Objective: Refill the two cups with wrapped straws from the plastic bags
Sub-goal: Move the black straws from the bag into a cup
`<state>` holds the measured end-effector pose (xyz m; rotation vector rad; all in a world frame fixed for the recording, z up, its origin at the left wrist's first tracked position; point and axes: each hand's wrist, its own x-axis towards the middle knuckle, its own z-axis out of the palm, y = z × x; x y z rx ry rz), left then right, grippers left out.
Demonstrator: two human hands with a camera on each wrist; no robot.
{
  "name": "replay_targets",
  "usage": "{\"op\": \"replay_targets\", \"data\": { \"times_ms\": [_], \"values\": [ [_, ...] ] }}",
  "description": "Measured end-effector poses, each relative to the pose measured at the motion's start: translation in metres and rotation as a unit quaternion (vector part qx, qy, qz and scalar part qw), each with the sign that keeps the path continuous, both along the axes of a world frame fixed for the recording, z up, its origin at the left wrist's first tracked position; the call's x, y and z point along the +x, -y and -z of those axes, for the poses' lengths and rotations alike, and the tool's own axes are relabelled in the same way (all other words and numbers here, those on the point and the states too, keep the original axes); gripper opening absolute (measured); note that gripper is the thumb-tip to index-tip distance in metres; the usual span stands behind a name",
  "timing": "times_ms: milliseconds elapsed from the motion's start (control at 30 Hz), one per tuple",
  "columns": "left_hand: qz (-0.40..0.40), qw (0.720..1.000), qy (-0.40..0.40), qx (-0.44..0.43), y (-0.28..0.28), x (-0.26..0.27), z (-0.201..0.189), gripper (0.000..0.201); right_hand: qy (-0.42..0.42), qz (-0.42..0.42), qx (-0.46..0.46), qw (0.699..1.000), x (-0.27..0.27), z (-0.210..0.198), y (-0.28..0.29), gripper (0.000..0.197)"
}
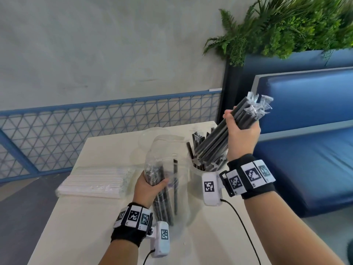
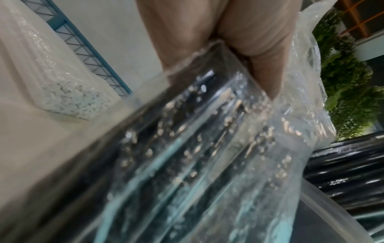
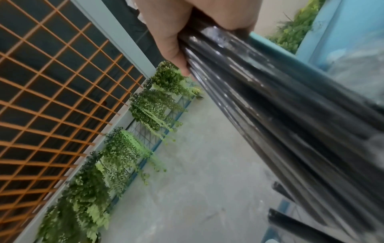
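My right hand (image 1: 242, 129) grips a thick bundle of black wrapped straws (image 1: 225, 134) (image 3: 280, 106), tilted, with its lower ends inside a translucent cup (image 1: 198, 175) that holds several more black straws. My left hand (image 1: 150, 185) (image 2: 239, 41) grips a clear plastic bag (image 1: 164, 169) (image 2: 197, 156) with a few black straws left in it, held upright over the table. A second clear cup (image 1: 152, 134), blurred, stands behind the bag. A bag of white wrapped straws (image 1: 95, 183) (image 2: 51, 78) lies flat at the table's left edge.
The white table (image 1: 95, 236) ends close on the left and far sides. A blue bench (image 1: 305, 150) stands to the right, with a planter of ferns (image 1: 286, 25) behind it. A blue mesh railing (image 1: 95, 123) runs along the grey wall. A wrist-camera cable (image 1: 244, 226) trails across the table.
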<state>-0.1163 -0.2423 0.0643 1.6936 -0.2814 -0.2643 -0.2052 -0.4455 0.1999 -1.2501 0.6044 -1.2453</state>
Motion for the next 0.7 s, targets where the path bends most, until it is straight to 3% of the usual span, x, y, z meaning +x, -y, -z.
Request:
{"op": "replay_targets", "data": {
  "times_ms": [100, 167, 300, 367, 433, 533, 633, 700],
  "values": [
    [0.008, 1.000, 0.001, -0.012, -0.001, -0.001, -0.001, 0.034, -0.031, -0.004, -0.019, 0.999, 0.003, 0.008, 0.005, 0.028],
    [0.008, 1.000, -0.005, -0.017, 0.000, -0.002, -0.002, 0.037, -0.100, -0.027, -0.035, 0.994, 0.008, 0.019, 0.004, 0.029],
    [0.022, 0.999, -0.010, -0.038, 0.005, -0.006, -0.002, 0.034, -0.256, -0.125, -0.014, 0.959, 0.018, 0.057, -0.001, 0.031],
    [0.032, 0.999, -0.009, -0.042, 0.006, -0.008, -0.002, 0.034, -0.303, -0.115, -0.019, 0.946, 0.018, 0.064, -0.002, 0.040],
    [0.040, 0.998, -0.006, -0.039, 0.005, -0.008, -0.002, 0.036, -0.286, -0.075, -0.063, 0.953, 0.014, 0.056, -0.004, 0.051],
    [0.043, 0.998, -0.006, -0.035, 0.004, -0.007, 0.000, 0.059, -0.157, -0.042, -0.217, 0.963, 0.008, 0.027, -0.013, 0.071],
    [0.034, 0.999, -0.008, -0.025, 0.007, -0.005, 0.004, 0.066, -0.216, -0.019, -0.401, 0.890, 0.019, 0.023, -0.007, 0.054],
    [0.034, 0.999, -0.016, -0.019, 0.008, -0.004, 0.006, 0.058, -0.298, -0.077, -0.401, 0.863, 0.029, 0.035, 0.001, 0.029]
  ]
}}
